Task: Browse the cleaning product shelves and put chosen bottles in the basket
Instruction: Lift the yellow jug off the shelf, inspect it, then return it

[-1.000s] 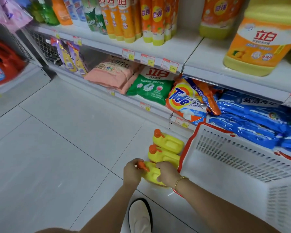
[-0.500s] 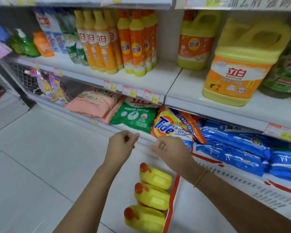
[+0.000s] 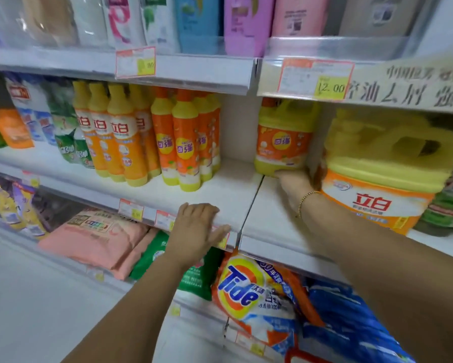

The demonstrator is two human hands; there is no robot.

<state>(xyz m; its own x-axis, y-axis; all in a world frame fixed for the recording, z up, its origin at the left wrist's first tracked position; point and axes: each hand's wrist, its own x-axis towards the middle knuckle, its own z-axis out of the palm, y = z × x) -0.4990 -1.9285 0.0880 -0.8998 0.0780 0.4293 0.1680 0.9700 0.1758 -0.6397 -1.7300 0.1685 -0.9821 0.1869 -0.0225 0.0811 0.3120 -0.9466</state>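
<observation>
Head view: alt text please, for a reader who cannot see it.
The right hand grips the base of a yellow jug on the middle shelf, while the left hand rests flat on its front edge. Orange bottles stand left of the jug; bags lie below.

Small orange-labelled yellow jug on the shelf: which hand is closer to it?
Right. The right hand holds the small jug at its base; the left hand rests flat on the shelf edge, lower and to the jug's left.
</observation>
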